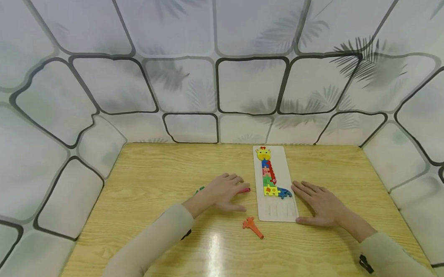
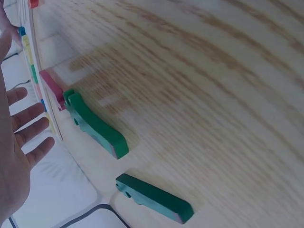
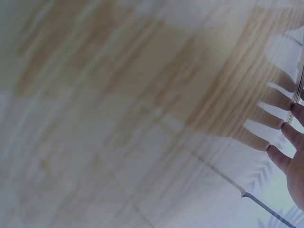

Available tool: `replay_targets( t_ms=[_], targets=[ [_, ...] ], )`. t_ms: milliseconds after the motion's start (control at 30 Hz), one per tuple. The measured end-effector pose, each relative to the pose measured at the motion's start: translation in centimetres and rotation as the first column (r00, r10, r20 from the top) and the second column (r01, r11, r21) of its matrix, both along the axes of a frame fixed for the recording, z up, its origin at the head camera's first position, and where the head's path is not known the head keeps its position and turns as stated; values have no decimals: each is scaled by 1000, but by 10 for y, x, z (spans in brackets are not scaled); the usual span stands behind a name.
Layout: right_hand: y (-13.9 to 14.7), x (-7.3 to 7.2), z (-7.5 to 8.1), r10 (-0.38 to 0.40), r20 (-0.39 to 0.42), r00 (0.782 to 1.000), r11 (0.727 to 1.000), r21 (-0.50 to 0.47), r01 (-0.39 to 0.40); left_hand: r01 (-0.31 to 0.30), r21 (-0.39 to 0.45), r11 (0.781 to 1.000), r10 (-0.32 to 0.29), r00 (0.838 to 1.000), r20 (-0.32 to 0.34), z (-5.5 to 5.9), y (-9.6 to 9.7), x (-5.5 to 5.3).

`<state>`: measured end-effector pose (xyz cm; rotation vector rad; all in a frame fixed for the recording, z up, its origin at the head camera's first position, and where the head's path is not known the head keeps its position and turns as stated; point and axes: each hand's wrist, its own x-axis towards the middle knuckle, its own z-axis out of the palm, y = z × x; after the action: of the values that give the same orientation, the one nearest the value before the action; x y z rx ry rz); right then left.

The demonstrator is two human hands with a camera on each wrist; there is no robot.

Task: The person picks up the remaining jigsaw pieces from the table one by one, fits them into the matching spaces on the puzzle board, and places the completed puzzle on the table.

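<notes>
A pale puzzle board [image 1: 281,164] carries a giraffe of coloured pieces: a yellow head [image 1: 263,154], a stacked neck and body, and a blue piece [image 1: 284,192] at lower right. My left hand [image 1: 225,193] is over the table left of the board, fingers extended and holding nothing. By its fingertips is a dark pink piece [image 1: 246,190], mostly covered in the head view. Two green pieces [image 2: 97,123] lie near that hand in the left wrist view. My right hand [image 1: 321,204] rests along the board's right edge, fingers spread, thumb at the lower corner.
An orange giraffe-leg-like piece [image 1: 254,228] lies below the board's left corner. Shallow slots [image 1: 280,210] show in the board's lower part. The wooden table [image 1: 163,171] is bounded at the back and sides by a stone-patterned curtain [image 1: 185,86].
</notes>
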<state>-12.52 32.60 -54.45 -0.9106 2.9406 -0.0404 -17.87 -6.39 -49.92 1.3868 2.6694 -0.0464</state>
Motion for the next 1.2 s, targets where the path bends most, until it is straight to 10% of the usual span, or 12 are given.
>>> replay_targets(
  t_ms=[633,1200],
  targets=[
    [1,1,0,5,-5,1000,1000,2,-5,-81,18,997,80,996,29,-13,-14,6],
    [0,0,1,10,-15,1000,1000,-3,-10,-76,-3,997,75,993,-91,-22,-17,4]
  ],
)
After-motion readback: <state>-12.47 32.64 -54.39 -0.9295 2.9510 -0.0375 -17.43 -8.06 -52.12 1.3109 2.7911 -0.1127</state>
